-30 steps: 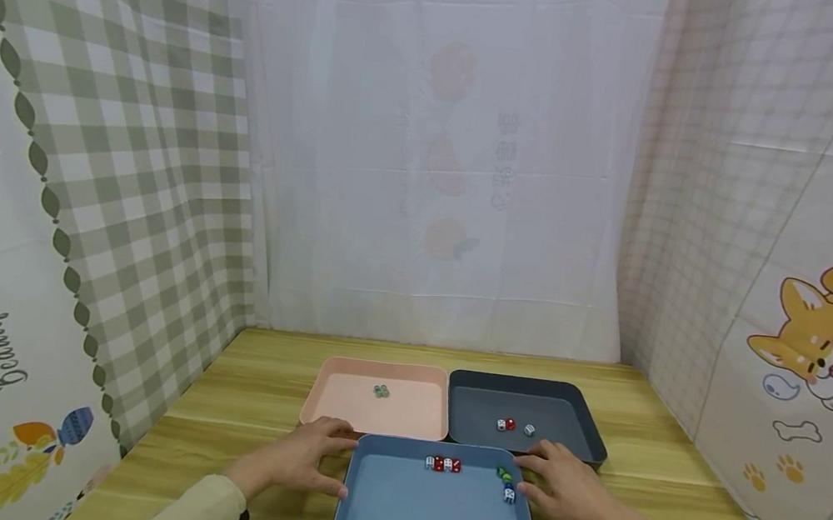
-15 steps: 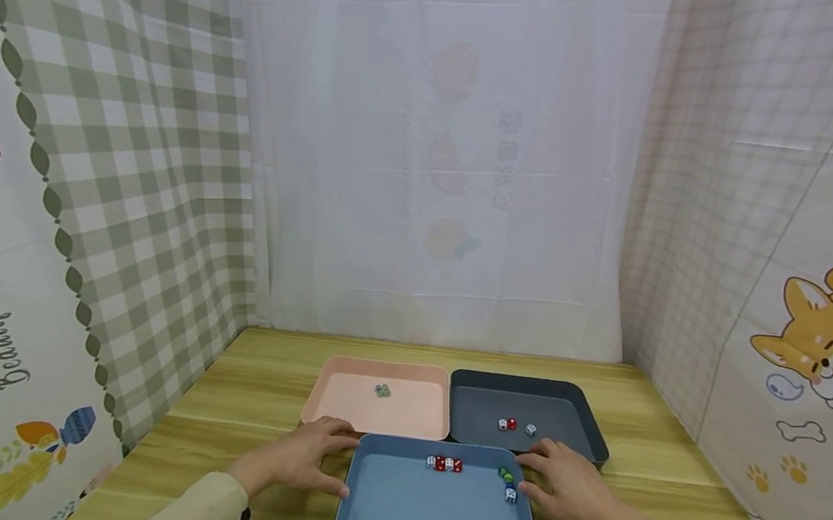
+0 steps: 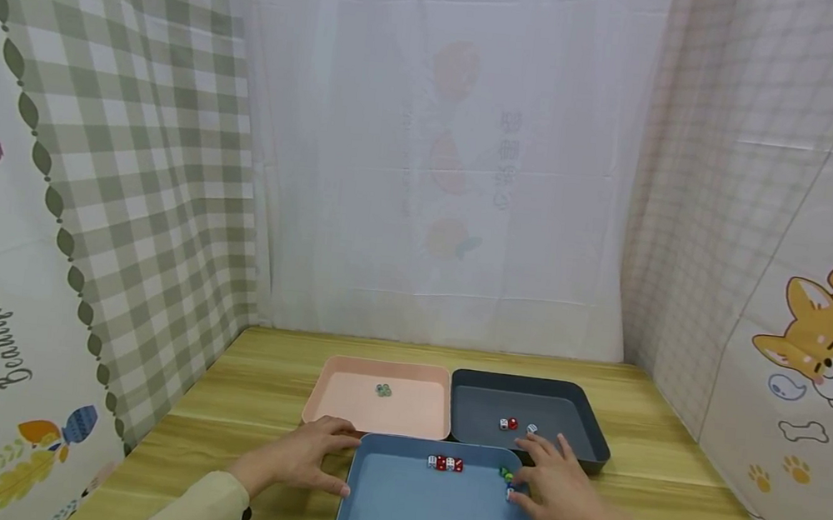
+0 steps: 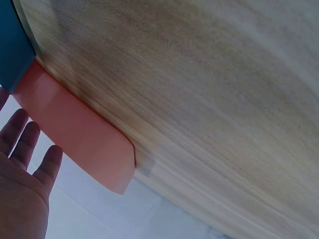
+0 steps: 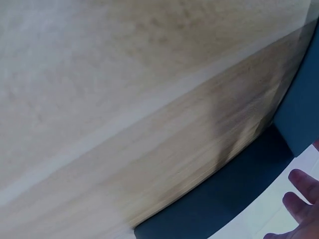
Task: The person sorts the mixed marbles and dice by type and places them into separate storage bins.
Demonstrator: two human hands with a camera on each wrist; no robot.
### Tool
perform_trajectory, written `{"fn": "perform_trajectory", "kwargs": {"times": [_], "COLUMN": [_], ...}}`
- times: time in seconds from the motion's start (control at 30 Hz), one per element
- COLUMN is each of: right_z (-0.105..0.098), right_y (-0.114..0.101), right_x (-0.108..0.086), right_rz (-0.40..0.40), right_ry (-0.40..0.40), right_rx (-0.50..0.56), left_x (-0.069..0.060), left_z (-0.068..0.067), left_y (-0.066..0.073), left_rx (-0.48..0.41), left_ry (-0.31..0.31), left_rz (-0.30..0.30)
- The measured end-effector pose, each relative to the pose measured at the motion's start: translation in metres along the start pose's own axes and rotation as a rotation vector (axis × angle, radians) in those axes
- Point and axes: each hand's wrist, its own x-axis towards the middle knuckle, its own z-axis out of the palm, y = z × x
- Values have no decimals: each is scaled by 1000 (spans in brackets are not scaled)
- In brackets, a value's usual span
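Note:
In the head view a blue tray [image 3: 437, 517] lies nearest me. Along its far side sits a row of red and white dice [image 3: 445, 464]; green dice [image 3: 505, 474] and a blue-and-white die [image 3: 510, 494] are by its right wall. My left hand [image 3: 301, 456] is at the tray's left rim, thumb and fingers spread and loosely bent, holding nothing visible. Over the right rim reaches my right hand [image 3: 561, 493], its thumb partly covering the blue-and-white die. Its fingers are spread; no grip on a die shows. The wrist views show only fingers and tray walls.
Behind the blue tray stand a pink tray [image 3: 342, 404] with a small cluster of greenish clear pieces [image 3: 384, 390] and a dark tray [image 3: 479, 396] with red and white dice [image 3: 509, 424]. All are on a wooden table [image 3: 271, 363], enclosed by cloth curtains [image 3: 361, 204].
My right hand has shifted left and inward over the blue tray's right rim, its fingers spreading wider and its thumb nearing the blue-and-white die. My left hand has stayed in place.

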Motion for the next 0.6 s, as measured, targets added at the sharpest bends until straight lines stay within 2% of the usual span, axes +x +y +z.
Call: {"fn": "perform_trajectory", "kwargs": {"times": [0.13, 0.3, 0.6], "right_z": [1, 3, 7], "right_y": [-2, -2, -6], "right_x": [1, 2, 6], "right_rz": [-19, -35, 36], "right_ry": [-4, -13, -8], "right_rx": [-3, 47, 62], "left_x": [0, 0, 0], "left_z": [0, 0, 0], "left_y": [0, 1, 1], "left_rx": [-1, -4, 0], "left_ry": [4, -1, 1], "left_rz": [1, -4, -3]}}
